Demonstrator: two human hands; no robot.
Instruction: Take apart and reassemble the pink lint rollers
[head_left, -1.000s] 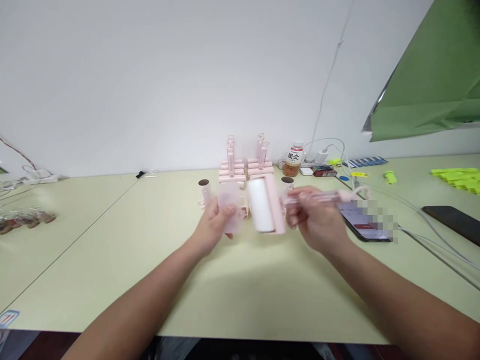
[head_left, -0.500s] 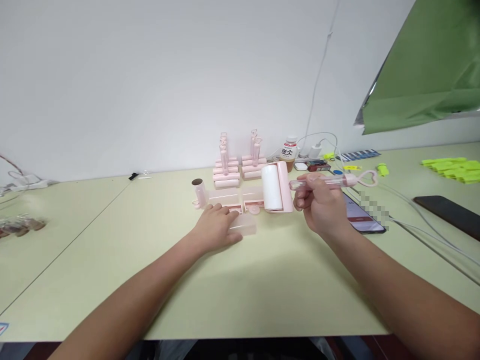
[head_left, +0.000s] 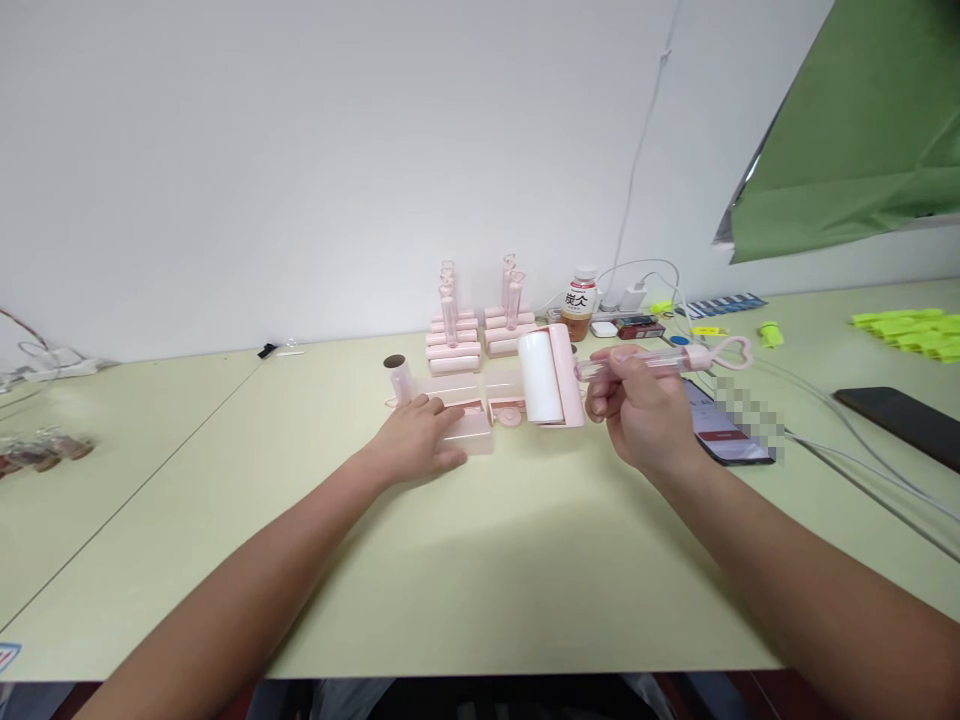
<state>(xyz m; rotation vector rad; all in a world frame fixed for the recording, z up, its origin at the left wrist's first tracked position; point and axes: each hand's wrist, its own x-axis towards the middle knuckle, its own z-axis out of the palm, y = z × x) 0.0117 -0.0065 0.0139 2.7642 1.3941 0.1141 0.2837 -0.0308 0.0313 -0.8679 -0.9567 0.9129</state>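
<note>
The right hand (head_left: 637, 410), just right of frame centre, is curled shut around the clear pink handle (head_left: 660, 362) of a lint roller (head_left: 541, 377), holding it level above the tabletop (head_left: 480, 560). The left hand (head_left: 412, 440) lies palm-down, fingers loosely spread over a translucent cover (head_left: 471, 432) at centre. Its fingertips hide the cover's near edge, so its grip is unclear. Small pink parts behind are hard to make out.

Roller (head_left: 541, 377) right of cover (head_left: 469, 432), stacked parts (head_left: 480, 335) behind, phone (head_left: 721, 425) far right

Bright, even light; soft wide-angle edges
</note>
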